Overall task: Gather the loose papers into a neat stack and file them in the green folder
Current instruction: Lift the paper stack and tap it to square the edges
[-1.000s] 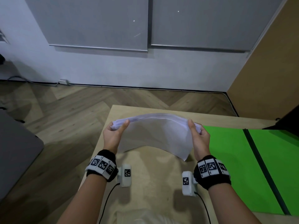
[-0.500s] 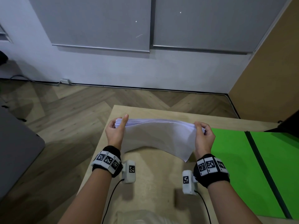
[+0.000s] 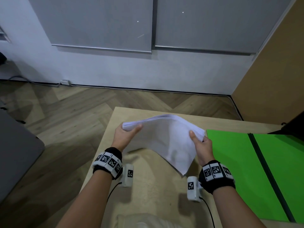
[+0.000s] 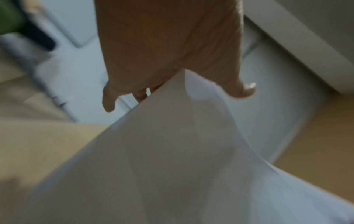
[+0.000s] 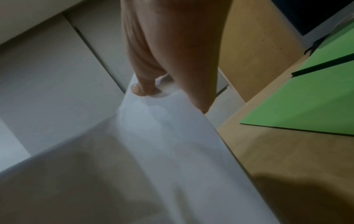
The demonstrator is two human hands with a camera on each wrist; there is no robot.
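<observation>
A stack of white papers (image 3: 166,137) hangs in the air above the wooden table (image 3: 148,191), bowed upward in the middle, its lower corner pointing toward me. My left hand (image 3: 126,134) pinches its left end, thumb on the near face. My right hand (image 3: 199,142) pinches its right end, lower than the left. The wrist views show each thumb pressed on the papers (image 4: 172,151) (image 5: 153,136). The green folder (image 3: 246,170) lies open and flat on the table at the right, a dark spine (image 3: 266,170) down its middle; its corner (image 5: 306,106) sits just right of the paper edge.
The table's left edge runs close to my left forearm, with herringbone wood floor (image 3: 57,129) beyond. A grey surface (image 3: 14,145) juts in at far left. A brown panel (image 3: 271,71) and a dark object (image 3: 294,125) stand at the back right.
The papers have tilted: my left hand has risen a little and my right hand has dropped, and the stack's top edge has bowed upward again after lying nearly straight.
</observation>
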